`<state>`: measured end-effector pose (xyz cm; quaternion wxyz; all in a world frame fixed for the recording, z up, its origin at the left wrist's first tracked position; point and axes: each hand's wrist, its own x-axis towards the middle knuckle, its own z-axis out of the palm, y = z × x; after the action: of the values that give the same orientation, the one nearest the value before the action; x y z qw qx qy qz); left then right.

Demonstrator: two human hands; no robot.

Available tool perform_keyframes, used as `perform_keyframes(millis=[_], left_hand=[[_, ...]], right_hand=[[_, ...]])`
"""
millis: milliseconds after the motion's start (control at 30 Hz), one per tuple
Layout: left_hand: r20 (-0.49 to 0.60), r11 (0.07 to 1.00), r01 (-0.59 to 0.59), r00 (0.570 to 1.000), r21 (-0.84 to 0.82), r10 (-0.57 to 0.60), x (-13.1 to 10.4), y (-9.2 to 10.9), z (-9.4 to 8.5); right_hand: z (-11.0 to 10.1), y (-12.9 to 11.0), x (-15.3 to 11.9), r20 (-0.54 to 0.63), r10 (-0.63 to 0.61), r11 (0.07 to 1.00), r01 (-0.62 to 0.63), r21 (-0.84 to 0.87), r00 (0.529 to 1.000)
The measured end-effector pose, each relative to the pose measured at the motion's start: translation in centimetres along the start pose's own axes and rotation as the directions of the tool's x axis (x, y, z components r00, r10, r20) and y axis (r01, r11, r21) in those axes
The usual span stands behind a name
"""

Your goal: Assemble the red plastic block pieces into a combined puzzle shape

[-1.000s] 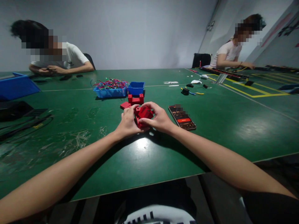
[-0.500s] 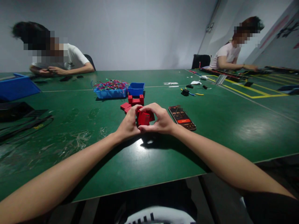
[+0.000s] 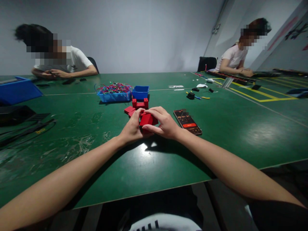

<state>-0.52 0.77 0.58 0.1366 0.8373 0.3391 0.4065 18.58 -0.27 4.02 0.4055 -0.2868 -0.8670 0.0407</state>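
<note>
Between both hands, just above the green table (image 3: 144, 170), is a red block-like part (image 3: 146, 119). My left hand (image 3: 132, 128) grips its left side, fingers curled around it. From the right, my right hand (image 3: 164, 123) holds it with thumb in front and fingers over the top. Parts of the piece are hidden by the fingers. Just beyond the hands stands a red bracket-shaped piece (image 3: 140, 104) with raised ends, and flat red pieces (image 3: 129, 110) lie to its left.
A phone (image 3: 187, 122) lies right of my right hand. Behind are a blue bin of coloured wires (image 3: 114, 96) and a small blue bin (image 3: 140, 92). Pliers (image 3: 202, 97) lie farther right. Two people sit across the table; a large blue bin (image 3: 20, 91) stands left.
The red part has turned between my hands, and a smooth face now shows on top. My right thumb has moved up slightly onto it. The person at right has drawn a hand back.
</note>
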Motion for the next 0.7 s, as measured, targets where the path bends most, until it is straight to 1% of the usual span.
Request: perform_keyframes(millis=[167,367,500,700], left_hand=[[0.015,0.998,0.000,1.000,-0.056,0.000,0.1,0.0,0.1],[0.021,0.997,0.007,1.000,-0.081,-0.005,0.3,0.2,0.0],[0.031,0.997,-0.013,0.999,-0.075,0.015,0.4,0.3,-0.3],[0.081,0.996,-0.026,0.996,-0.080,0.033,0.5,0.4,-0.6]], right_hand=[[0.1,0.3,0.0,0.039,-0.019,1.000,0.020,-0.011,0.999],[0.1,0.1,0.1,0.018,-0.006,1.000,0.005,0.014,1.000],[-0.5,-0.1,0.3,0.033,0.005,1.000,-0.006,0.028,0.999],[-1.5,-0.3,0.6,0.081,-0.002,1.000,0.000,0.015,0.997]])
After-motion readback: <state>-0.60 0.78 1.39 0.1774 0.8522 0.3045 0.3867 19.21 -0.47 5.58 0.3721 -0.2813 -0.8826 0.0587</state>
